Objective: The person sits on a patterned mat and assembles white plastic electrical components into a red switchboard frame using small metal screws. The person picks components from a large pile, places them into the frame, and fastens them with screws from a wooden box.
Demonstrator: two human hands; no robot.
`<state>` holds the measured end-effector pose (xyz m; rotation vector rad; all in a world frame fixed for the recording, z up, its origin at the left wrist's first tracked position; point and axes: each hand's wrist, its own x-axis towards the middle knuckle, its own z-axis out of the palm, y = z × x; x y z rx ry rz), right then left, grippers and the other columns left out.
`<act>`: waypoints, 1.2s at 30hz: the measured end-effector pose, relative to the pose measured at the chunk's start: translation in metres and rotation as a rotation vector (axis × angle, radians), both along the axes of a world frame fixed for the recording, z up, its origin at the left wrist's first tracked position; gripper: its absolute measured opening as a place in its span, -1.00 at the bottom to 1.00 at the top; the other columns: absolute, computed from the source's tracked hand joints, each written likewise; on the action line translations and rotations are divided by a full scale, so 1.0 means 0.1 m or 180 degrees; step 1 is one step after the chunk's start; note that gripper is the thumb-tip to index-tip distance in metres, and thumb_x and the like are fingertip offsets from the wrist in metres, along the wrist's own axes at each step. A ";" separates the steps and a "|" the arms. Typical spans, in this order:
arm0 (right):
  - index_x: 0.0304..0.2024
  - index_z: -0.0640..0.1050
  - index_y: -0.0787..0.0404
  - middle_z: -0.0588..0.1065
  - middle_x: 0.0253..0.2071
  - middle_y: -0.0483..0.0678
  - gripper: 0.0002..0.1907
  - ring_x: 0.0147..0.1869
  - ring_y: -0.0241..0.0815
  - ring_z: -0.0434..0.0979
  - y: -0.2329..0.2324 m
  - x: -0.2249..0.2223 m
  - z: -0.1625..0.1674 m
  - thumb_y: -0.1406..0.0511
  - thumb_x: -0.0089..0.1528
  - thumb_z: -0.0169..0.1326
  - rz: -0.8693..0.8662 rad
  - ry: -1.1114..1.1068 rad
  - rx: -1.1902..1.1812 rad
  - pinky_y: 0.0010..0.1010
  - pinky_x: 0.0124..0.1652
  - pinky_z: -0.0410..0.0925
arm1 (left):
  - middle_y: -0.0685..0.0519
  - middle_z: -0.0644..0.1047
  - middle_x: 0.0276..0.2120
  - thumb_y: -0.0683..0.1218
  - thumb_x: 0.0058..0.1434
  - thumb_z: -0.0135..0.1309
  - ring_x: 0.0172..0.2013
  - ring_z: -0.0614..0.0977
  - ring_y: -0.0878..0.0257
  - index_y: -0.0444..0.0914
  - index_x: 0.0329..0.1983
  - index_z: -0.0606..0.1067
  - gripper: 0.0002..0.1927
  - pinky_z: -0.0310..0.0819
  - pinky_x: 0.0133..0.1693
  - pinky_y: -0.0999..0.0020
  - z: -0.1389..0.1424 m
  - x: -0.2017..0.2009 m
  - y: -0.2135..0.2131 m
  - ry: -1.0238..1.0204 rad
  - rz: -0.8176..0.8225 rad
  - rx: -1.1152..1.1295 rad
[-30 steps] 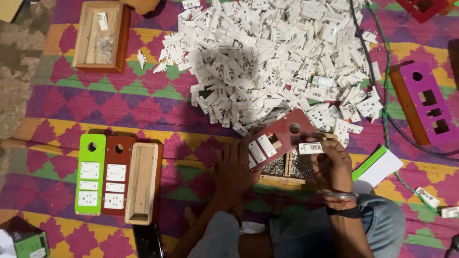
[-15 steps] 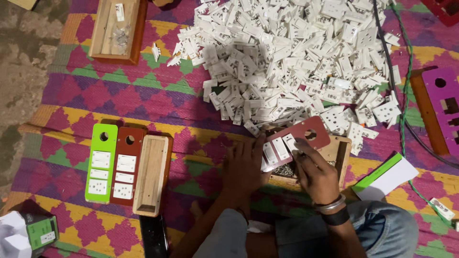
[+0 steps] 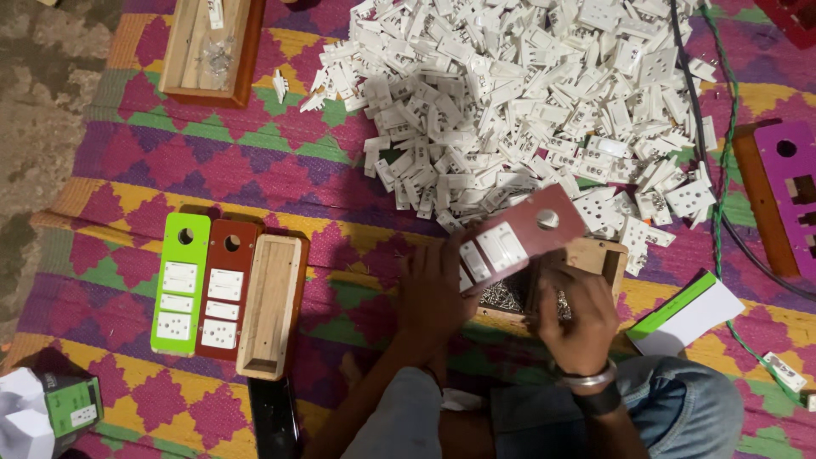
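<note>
My left hand [image 3: 432, 297] holds the lower left end of a dark red switch plate [image 3: 520, 236] that carries white switch modules and a round hole. The plate is tilted up over a wooden box [image 3: 602, 253]. My right hand [image 3: 578, 321] reaches down into that box, where small metal screws [image 3: 501, 296] lie; its fingers are curled and what they hold is hidden. A big heap of white switch and socket modules [image 3: 527, 93] lies just beyond the box.
On the left lie a green switch plate [image 3: 180, 282], a red-brown one [image 3: 224, 289] and an upturned wooden box [image 3: 270, 304]. Another wooden box [image 3: 204, 47] sits far left. A purple plate [image 3: 795, 194], green and black cables [image 3: 722, 170] and a green-white card [image 3: 688, 313] are on the right.
My right hand has dropped from the red plate's top edge into the wooden box. The red plate has tilted further up, and my left hand stays on its end.
</note>
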<state>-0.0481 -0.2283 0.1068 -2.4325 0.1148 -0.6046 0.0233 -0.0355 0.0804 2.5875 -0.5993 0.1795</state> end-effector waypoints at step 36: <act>-0.20 0.66 0.34 0.56 -0.29 -0.06 -0.89 -0.26 -0.30 0.53 0.00 0.16 -0.40 0.41 0.22 0.24 -0.0299 0.0564 0.1663 -0.48 -0.22 0.38 | -0.16 0.42 0.01 0.13 0.00 0.31 0.01 0.44 -0.09 -0.35 0.42 0.23 -0.02 0.24 0.04 -0.11 0.01 -0.04 0.03 -0.0101 -0.0334 0.0403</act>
